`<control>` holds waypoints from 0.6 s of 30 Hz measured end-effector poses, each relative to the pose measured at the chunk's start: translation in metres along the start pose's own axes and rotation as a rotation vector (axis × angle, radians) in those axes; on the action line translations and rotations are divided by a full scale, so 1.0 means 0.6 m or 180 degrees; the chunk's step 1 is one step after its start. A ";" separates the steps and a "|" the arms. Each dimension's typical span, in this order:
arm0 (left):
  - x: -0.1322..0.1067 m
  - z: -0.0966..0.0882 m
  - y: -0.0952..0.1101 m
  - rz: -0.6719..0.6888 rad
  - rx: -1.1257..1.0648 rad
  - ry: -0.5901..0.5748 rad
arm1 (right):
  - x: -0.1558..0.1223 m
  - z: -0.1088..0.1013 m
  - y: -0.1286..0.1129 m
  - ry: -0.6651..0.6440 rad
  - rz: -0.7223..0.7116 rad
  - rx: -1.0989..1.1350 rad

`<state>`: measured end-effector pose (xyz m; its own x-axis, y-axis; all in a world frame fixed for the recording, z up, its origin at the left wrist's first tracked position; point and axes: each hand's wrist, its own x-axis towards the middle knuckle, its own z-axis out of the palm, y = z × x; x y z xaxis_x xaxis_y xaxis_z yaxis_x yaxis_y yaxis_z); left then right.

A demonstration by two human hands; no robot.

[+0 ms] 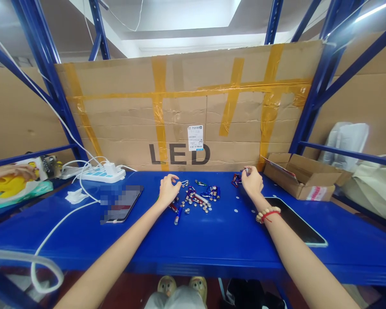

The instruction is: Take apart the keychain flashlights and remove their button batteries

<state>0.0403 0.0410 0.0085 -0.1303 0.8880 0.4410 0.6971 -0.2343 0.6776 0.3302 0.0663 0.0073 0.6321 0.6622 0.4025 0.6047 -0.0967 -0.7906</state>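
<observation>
On the blue shelf lies a loose pile of small metal parts (199, 198): silver button-shaped pieces, coloured clips and short tubes. At the pile's left edge is my left hand (169, 189), its thumb and forefinger apart and nothing plainly held. A small whitish loop (184, 183) lies close to its thumb, and a blue tube (178, 216) lies below it. Farther right, my right hand (252, 182) is raised a little, pinching a small silvery piece (246, 171) too small to name. Red and blue carabiner clips (235, 180) are just left of that hand.
A phone (125, 204) and a white power strip (103, 173) with cables lie left. A dark tablet (297, 223) is under my right forearm, near an open cardboard box (305, 176). Taped cardboard (128, 124) closes the back. Another person's hand (17, 171) is at far left.
</observation>
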 end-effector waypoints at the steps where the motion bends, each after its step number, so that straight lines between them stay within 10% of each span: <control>1: -0.001 -0.001 0.002 -0.0020 0.0010 -0.0024 | 0.006 -0.003 0.005 -0.0042 0.0163 -0.0112; 8: -0.002 -0.003 0.006 -0.0025 0.0029 -0.0060 | 0.037 0.001 0.035 -0.0031 0.0631 -0.0567; 18: -0.001 -0.001 0.004 0.0097 0.0030 -0.0068 | 0.013 0.002 0.023 -0.0390 -0.0164 -0.1220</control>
<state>0.0415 0.0397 0.0105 -0.0940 0.8888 0.4486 0.7071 -0.2576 0.6585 0.3429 0.0711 -0.0007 0.5478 0.7547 0.3609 0.7856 -0.3158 -0.5321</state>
